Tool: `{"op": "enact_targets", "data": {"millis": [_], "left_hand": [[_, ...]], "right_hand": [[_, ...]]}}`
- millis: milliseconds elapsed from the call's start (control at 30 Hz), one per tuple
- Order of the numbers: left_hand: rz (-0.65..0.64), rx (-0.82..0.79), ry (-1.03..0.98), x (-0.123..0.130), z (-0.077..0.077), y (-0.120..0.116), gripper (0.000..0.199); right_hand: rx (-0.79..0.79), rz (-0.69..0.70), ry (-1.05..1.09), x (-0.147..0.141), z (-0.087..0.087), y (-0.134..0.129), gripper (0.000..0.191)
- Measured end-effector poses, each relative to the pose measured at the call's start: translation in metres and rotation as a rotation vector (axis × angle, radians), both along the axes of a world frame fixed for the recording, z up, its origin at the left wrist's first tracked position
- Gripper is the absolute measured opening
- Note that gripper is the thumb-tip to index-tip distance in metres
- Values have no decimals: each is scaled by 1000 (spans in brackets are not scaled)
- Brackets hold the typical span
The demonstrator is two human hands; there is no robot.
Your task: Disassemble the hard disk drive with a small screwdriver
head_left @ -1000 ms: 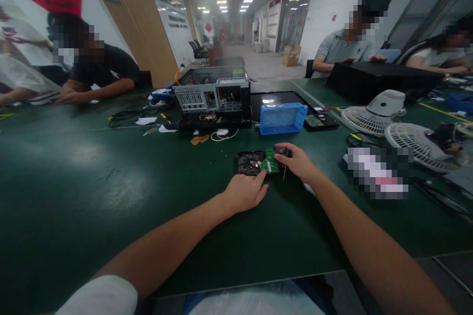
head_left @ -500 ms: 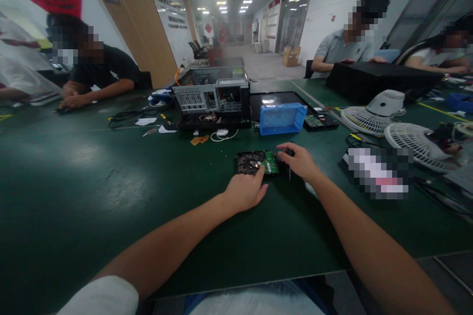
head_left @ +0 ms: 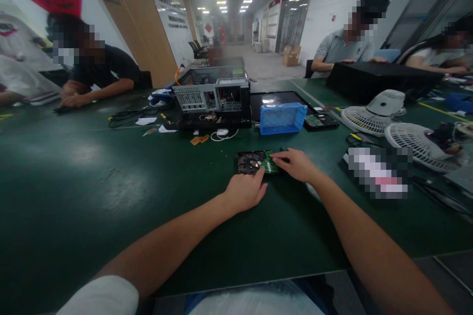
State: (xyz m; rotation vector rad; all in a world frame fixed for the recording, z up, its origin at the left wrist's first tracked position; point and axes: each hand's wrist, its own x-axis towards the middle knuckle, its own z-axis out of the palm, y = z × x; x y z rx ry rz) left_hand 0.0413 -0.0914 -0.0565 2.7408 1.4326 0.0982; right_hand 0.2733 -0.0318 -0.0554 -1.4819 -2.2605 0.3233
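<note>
A hard drive (head_left: 247, 161) lies flat on the green table, its dark metal body to the left and a green circuit board (head_left: 271, 167) on its right part. My left hand (head_left: 247, 192) rests at its near edge, index finger stretched onto the drive beside the board and thumb apart, gripping nothing. Over the right end of the board, my right hand (head_left: 295, 163) has its thumb and fingertips brought together. Behind those fingers pokes the end of a slim tool, apparently a screwdriver (head_left: 283, 149); most of it is hidden by the hand.
Beyond the drive stand an opened computer case (head_left: 212, 98) and a blue plastic bin (head_left: 283, 119). Another drive with a circuit board (head_left: 320, 122) lies right of the bin. Fan parts (head_left: 369, 118) and cables are on the right. Other people sit across the table.
My right hand has moved left and slightly down, from beside the drive onto its circuit board. The thin shaft that hung below it is out of sight. My left hand stays put.
</note>
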Motion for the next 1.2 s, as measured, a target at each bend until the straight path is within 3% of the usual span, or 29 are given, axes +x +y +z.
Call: {"op": "enact_targets", "data": {"millis": [200, 900, 1200], "left_hand": [[-11, -22, 8, 1, 3, -2, 63], [43, -64, -12, 1, 1, -2, 62], [50, -35, 8, 2, 1, -4, 62]], "right_hand": [[30, -7, -150, -1, 1, 0, 39], [-6, 19, -68, -4, 2, -2, 35], [6, -20, -133, -6, 3, -3, 36]]}}
